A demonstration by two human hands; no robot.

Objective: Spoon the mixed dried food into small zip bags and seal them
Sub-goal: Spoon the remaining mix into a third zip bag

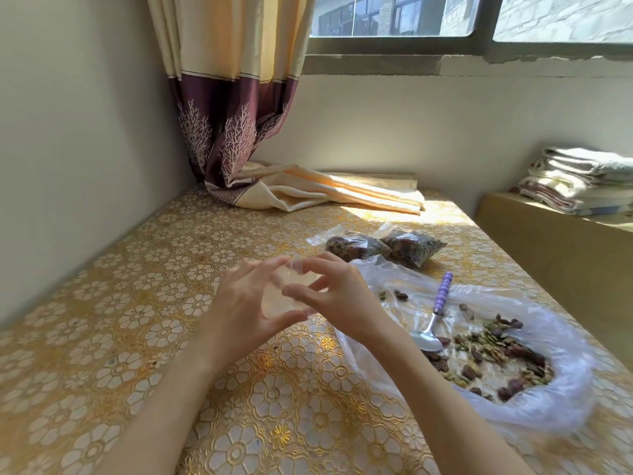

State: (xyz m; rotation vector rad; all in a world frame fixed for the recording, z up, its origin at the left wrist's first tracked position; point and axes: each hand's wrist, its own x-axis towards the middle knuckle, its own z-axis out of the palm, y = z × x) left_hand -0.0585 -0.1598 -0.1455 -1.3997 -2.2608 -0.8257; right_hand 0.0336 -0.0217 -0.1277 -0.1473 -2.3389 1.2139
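- Head view, far left: a plain wall meets the table [102, 303], which is covered in a gold floral cloth.
- Back left: a cream and maroon curtain [233, 125] hangs down, its hem piled on the tabletop.
- Centre: the left hand [246, 303] and right hand [339, 299] hold one small empty zip bag [291, 296] between them above the cloth. Both pinch it, thumbs and fingertips clamped on its edges.
- Behind the hands: two filled bags [387, 246] of dried food lie side by side. Whether they are sealed, I cannot tell.
- Right of centre: a large clear plastic sheet [548, 399] lies spread on the table, with the mixed dried food [496, 354] scattered on it.
- On that sheet: a spoon [433, 320] with a purple handle, bowl just beside the food.
- Far right: folded blankets [582, 180] stacked on a ledge under the window.
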